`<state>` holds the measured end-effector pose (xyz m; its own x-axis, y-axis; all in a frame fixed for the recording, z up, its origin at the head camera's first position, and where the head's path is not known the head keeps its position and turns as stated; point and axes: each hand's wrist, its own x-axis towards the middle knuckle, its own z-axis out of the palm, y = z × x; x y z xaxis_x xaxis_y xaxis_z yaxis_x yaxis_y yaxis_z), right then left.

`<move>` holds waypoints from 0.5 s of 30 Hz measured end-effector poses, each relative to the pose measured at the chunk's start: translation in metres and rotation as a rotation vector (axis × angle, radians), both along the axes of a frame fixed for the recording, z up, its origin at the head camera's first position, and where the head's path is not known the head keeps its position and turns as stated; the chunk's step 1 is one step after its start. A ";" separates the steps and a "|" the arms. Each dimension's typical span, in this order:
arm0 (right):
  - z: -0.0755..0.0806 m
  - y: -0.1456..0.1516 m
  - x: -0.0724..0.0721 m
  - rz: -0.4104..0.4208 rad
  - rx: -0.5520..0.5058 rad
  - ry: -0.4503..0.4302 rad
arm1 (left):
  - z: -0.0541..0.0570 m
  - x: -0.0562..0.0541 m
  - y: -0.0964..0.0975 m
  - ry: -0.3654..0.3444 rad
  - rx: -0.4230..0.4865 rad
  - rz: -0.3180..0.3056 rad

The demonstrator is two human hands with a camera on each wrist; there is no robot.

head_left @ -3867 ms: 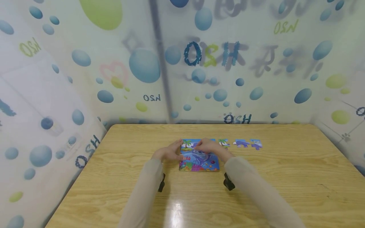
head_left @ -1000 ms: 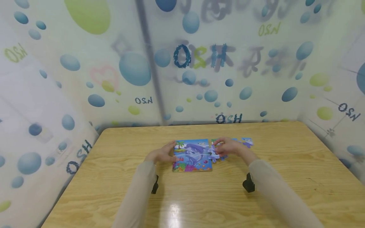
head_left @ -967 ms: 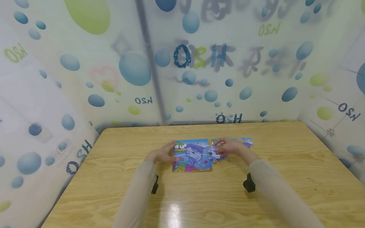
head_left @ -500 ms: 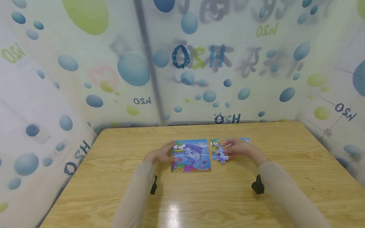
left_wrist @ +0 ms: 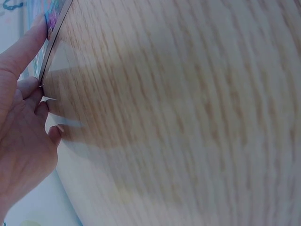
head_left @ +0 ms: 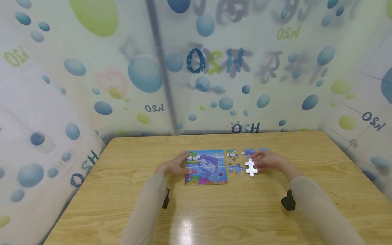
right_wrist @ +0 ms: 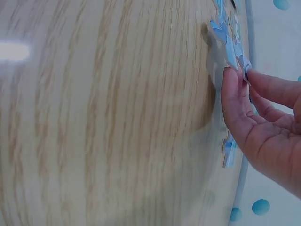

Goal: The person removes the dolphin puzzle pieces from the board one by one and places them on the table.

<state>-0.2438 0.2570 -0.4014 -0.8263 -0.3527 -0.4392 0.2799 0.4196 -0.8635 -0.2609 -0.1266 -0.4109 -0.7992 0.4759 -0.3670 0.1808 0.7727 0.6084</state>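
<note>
The flat puzzle board (head_left: pixel 206 166), printed with a purple dolphin, lies mid-table in the head view. My left hand (head_left: pixel 172 166) touches its left side. In the left wrist view the thumb (left_wrist: pixel 33 40) lies on the board, the other fingertips at its edge. A puzzle piece (head_left: pixel 251 167), pale with glare, is pinched by my right hand (head_left: pixel 269 162) right of the board; fingers and thumb grip its side in the right wrist view. Just left of it lies a blue puzzle piece (head_left: pixel 235 168); whether the two touch I cannot tell.
Behind are a palm-tree puzzle piece (head_left: pixel 231 153), a purple-and-blue puzzle piece (head_left: pixel 248 152) and another blue piece (head_left: pixel 263 149) partly hidden by my right hand. The wooden table (head_left: pixel 196 211) ends at a patterned curtain (head_left: pixel 220 78).
My right hand was over the board in the oldest frame. Later it holds the puzzle piece beside the board, moving it rightward, uncovering the blue piece. My left hand keeps its place.
</note>
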 end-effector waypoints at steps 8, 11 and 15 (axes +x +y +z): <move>-0.001 0.003 0.003 -0.006 0.100 0.006 | -0.001 0.002 0.001 0.001 -0.010 0.002; 0.001 0.004 0.002 -0.003 0.145 0.019 | 0.002 0.003 0.001 0.004 0.000 -0.007; 0.004 0.004 0.000 0.002 0.174 0.038 | 0.003 0.004 0.000 0.005 0.006 -0.007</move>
<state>-0.2434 0.2611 -0.3972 -0.8429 -0.2754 -0.4623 0.2475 0.5644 -0.7875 -0.2572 -0.1265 -0.4076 -0.7977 0.4834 -0.3605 0.1890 0.7681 0.6118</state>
